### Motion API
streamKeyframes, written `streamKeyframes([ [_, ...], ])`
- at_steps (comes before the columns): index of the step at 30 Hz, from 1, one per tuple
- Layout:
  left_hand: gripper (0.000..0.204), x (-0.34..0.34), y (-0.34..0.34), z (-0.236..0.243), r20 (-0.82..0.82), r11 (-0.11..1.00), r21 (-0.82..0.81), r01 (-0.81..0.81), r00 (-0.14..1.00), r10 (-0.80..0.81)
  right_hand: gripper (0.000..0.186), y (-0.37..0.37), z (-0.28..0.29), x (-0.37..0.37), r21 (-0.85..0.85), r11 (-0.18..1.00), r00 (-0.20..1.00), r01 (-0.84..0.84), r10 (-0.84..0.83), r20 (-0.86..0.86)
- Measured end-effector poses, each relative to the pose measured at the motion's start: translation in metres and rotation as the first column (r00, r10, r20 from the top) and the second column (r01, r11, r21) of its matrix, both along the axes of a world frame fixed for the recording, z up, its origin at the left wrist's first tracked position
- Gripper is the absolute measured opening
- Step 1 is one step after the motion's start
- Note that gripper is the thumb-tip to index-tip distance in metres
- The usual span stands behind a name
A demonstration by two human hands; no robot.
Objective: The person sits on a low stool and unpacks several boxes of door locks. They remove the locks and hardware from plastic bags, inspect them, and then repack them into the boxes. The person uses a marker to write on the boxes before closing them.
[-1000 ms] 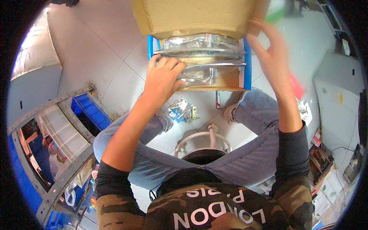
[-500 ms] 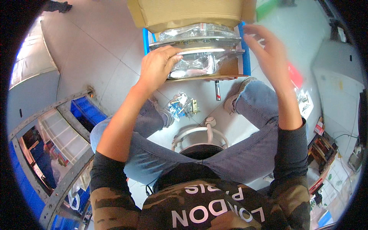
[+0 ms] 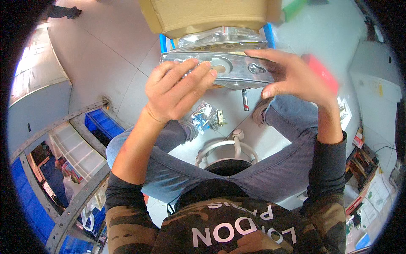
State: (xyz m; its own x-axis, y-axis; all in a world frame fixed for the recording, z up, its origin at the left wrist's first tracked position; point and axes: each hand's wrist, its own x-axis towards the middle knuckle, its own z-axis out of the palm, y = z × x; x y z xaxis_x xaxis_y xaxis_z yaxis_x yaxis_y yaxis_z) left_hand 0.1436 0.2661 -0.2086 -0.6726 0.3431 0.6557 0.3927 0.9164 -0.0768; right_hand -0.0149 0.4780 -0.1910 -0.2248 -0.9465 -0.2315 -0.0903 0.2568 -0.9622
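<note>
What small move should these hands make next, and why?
Perhaps ease the silvery plate slightly upward with both hands: the right hand spans its right end, the left hand's fingers lie across its face, and clear bagged parts sit close behind it in the open box.

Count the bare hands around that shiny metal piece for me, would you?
2. The left hand is at the left part of the metal piece, fingers across its face; the right hand grasps its right end. No other hands show.
</note>
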Motion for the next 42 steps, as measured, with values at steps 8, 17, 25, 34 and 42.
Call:
streamKeyframes([
  [8,0.062,-0.003,-0.012,-0.009,-0.055,0.965,0.226,-0.136,0.987,0.152,0.073,-0.009,-0.004,0.0,-0.002,0.989,0.786,0.15,-0.12,-0.607],
  [17,0.089,-0.01,-0.014,-0.013,0.237,0.689,0.689,-0.224,0.968,0.077,0.072,-0.004,0.001,-0.002,-0.214,0.963,0.528,0.161,-0.268,-0.806],
  [25,0.03,-0.008,-0.022,-0.007,0.533,0.097,0.846,-0.524,0.835,-0.137,0.025,0.002,0.008,-0.009,0.103,0.968,0.958,0.228,-0.204,-0.202],
  [34,0.043,-0.005,-0.023,-0.012,0.538,-0.061,0.829,-0.556,0.822,-0.188,0.028,-0.001,0.011,-0.013,0.142,0.979,0.988,0.148,-0.142,-0.055],
  [42,0.04,-0.005,-0.027,-0.011,0.491,-0.09,0.85,-0.519,0.842,-0.224,0.032,0.01,0.003,-0.025,0.076,0.981,0.982,0.181,-0.184,0.035],
])
